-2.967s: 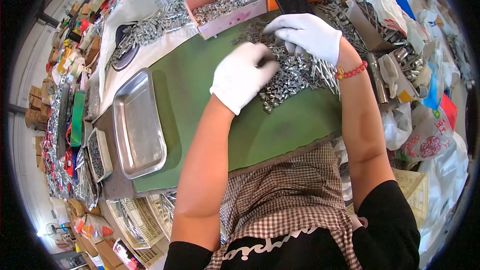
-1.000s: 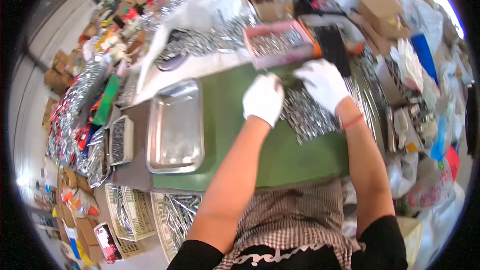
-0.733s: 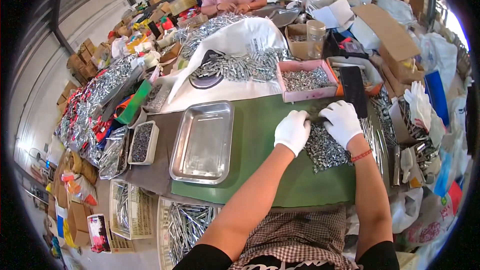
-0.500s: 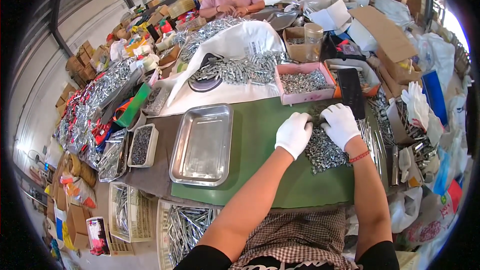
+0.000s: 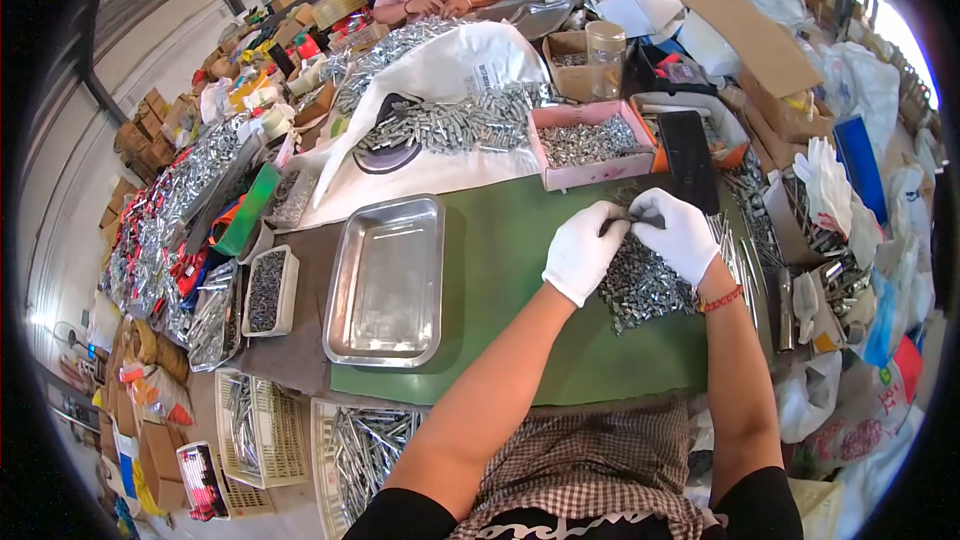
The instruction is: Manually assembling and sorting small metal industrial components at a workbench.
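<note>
While near metal parts (image 5: 645, 290), right hand (image 5: 677, 238) beyond white lettering (image 5: 632, 517)

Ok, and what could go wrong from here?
The white-gloved left hand and white-gloved right hand meet at the far end of a heap of small silver metal parts; contact might scatter some. The open pink rectangular box of small metal pieces stands beyond; a bump could spill them.

A tray (image 5: 385, 285) lies left of the parts (image 5: 642, 285)
</note>
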A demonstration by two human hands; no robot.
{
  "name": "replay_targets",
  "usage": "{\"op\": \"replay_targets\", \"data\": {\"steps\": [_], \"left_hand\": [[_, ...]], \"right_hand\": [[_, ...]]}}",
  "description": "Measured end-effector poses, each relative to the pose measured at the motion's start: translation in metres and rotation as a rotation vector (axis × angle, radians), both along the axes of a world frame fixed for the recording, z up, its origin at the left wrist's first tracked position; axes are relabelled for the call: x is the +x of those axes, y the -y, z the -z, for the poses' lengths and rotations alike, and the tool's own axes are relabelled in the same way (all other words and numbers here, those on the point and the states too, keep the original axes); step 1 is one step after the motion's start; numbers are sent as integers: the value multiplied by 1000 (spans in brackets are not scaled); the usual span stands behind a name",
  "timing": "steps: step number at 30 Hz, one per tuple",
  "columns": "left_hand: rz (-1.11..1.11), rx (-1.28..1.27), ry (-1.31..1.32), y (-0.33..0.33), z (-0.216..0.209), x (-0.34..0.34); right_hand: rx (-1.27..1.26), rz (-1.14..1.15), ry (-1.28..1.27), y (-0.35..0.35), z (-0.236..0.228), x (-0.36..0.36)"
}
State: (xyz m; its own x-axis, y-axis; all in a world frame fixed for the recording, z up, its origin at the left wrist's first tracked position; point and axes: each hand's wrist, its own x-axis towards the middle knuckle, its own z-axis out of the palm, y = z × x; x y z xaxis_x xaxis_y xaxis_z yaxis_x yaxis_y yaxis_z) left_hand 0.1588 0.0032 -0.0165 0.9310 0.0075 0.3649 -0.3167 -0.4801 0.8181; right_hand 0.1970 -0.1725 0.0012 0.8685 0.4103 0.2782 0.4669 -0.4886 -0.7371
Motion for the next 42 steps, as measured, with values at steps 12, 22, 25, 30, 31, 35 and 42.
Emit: {"op": "replay_targets", "data": {"steps": [12,22,25,30,31,35,42], "left_hand": [[-6,-101,-42,0,7,4],[16,-163,-86,4,-1,4],[12,-223,-198,2,5,5],[16,-38,-176,5,0,0],[16,-37,-178,4,1,0],[59,414,91,4,4,-2],[-9,10,255,5,-9,-1]], "right_hand": [[332,-112,-436,4,-6,4],[303,-130,-134,3,3,9],[171,-45,-13,0,-2,1],[261,-15,-24,6,2,6],[284,6,-31,7,1,6],[219,46,14,14,3,14],[346,-108,-162,12,-1,8]]}}
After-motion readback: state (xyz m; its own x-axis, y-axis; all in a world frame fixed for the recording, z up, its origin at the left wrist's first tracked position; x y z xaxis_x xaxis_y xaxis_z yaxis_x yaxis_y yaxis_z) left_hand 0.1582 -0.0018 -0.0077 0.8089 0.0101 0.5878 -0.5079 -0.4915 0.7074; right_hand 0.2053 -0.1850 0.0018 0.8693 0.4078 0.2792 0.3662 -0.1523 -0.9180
